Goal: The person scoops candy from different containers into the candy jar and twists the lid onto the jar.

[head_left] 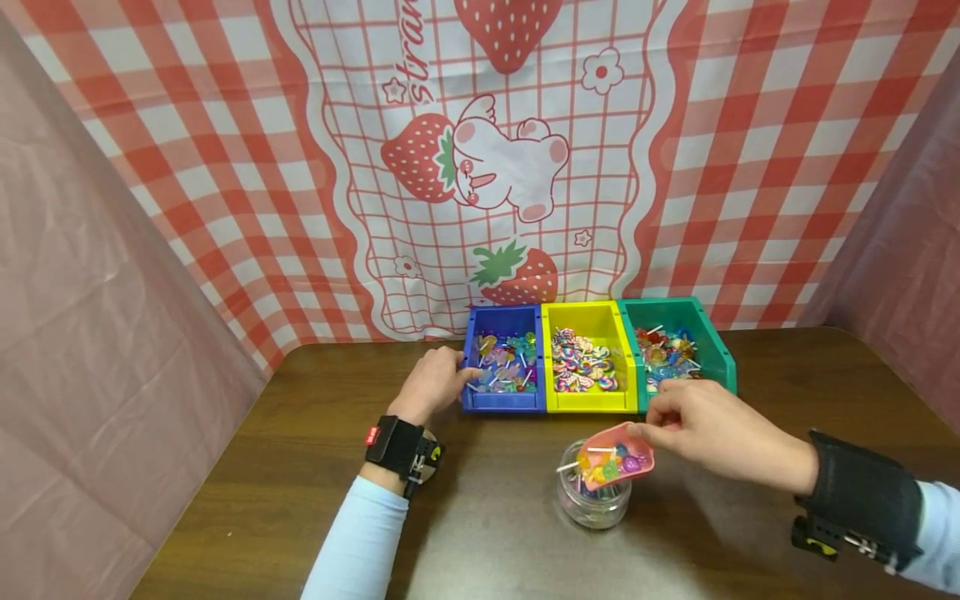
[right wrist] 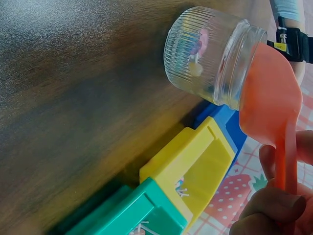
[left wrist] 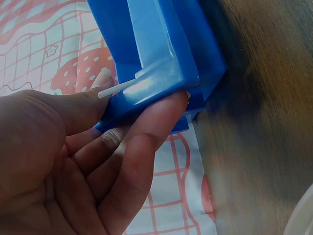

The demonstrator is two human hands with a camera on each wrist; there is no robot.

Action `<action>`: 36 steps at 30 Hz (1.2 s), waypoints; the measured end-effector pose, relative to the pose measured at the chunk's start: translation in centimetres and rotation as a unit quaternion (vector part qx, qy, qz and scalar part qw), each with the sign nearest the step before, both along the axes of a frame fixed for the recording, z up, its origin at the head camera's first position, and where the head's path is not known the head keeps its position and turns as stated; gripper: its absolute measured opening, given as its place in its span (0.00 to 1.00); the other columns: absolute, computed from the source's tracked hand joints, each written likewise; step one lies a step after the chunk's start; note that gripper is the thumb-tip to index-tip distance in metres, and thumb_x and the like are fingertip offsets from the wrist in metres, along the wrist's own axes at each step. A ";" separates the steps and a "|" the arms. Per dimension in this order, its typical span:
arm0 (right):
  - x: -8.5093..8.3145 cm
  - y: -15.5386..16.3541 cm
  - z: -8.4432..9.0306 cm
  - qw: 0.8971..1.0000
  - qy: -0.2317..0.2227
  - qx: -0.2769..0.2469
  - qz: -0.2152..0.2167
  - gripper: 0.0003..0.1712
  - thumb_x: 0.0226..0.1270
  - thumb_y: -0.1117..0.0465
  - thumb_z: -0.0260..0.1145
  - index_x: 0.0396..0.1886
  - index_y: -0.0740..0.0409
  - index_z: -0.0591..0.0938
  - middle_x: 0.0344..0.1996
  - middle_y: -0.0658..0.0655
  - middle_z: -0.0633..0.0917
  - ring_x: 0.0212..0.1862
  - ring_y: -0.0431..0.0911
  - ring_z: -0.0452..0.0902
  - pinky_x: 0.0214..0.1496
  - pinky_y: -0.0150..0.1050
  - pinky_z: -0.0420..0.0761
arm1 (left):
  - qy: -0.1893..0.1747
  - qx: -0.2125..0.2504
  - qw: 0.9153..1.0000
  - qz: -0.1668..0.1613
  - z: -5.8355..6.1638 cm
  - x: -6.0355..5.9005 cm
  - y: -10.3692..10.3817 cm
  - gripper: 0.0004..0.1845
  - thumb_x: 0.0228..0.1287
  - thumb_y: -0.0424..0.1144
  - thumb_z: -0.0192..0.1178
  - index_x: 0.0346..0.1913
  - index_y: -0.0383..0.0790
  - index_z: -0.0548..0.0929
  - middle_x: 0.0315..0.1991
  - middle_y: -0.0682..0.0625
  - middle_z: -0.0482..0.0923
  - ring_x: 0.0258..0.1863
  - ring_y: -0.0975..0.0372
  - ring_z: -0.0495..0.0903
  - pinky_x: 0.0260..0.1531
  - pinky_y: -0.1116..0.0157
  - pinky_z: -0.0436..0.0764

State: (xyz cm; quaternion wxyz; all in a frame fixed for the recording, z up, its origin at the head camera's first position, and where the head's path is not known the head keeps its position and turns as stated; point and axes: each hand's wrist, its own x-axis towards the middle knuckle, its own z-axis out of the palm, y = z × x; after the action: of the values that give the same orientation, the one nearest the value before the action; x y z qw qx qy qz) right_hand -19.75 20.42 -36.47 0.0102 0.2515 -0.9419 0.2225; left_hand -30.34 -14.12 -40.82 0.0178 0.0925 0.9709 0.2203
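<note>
Right hand (head_left: 701,427): I see the fingers pinched on the handle of a pink scoop (head_left: 619,454), thumb on top, the other fingers curled under it. The scoop bowl carries small coloured lollipops and sits tilted over the mouth of a clear ribbed glass jar (head_left: 594,500), its lip at the jar's rim. In the right wrist view the scoop (right wrist: 268,95) meets the jar (right wrist: 210,54) opening, and a few sweets show inside the glass. The right forearm comes in from the right edge, wrist raised above the table (head_left: 300,500).

Left hand (head_left: 433,382): fingers curled around the near left corner of the blue bin (head_left: 504,360), thumb against its outer wall. The left wrist view shows the fingers (left wrist: 156,122) pressed to the blue bin (left wrist: 166,54) underside edge, a white lollipop stick poking past the thumb. Forearm rests low, angled in from the bottom.

The jar stands on the table in front of the yellow bin (head_left: 588,358). The green bin (head_left: 675,346) touches the yellow one on the right; all three hold sweets, lined against the strawberry cloth backdrop (head_left: 480,167).
</note>
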 end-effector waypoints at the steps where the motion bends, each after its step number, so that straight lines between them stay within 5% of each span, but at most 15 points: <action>1: 0.0 0.0 0.0 1.000 0.001 0.001 0.000 0.16 0.63 0.42 0.71 0.19 0.40 0.81 0.20 0.43 0.71 0.25 0.38 0.67 0.25 0.33 0.68 | 0.001 -0.001 1.000 0.000 0.0 0.0 0.0 0.14 0.70 0.49 0.63 0.33 0.42 0.82 0.18 0.53 0.78 0.17 0.63 0.78 0.23 0.65 0.71; 36: 0.4 -0.5 1.1 0.997 0.061 0.032 0.018 0.18 0.60 0.48 0.75 0.16 0.38 0.77 0.19 0.40 0.69 0.23 0.35 0.64 0.25 0.33 0.65 | -0.004 0.007 1.000 0.001 -0.1 0.1 -0.1 0.14 0.70 0.49 0.63 0.31 0.42 0.81 0.19 0.52 0.78 0.17 0.63 0.78 0.21 0.65 0.72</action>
State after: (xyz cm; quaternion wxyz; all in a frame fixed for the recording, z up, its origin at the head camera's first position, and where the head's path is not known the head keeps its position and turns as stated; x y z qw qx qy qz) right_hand -19.38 19.94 -35.39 0.0556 0.2818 -0.9415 0.1765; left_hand -30.20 -14.17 -40.89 0.0208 0.0903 0.9694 0.2274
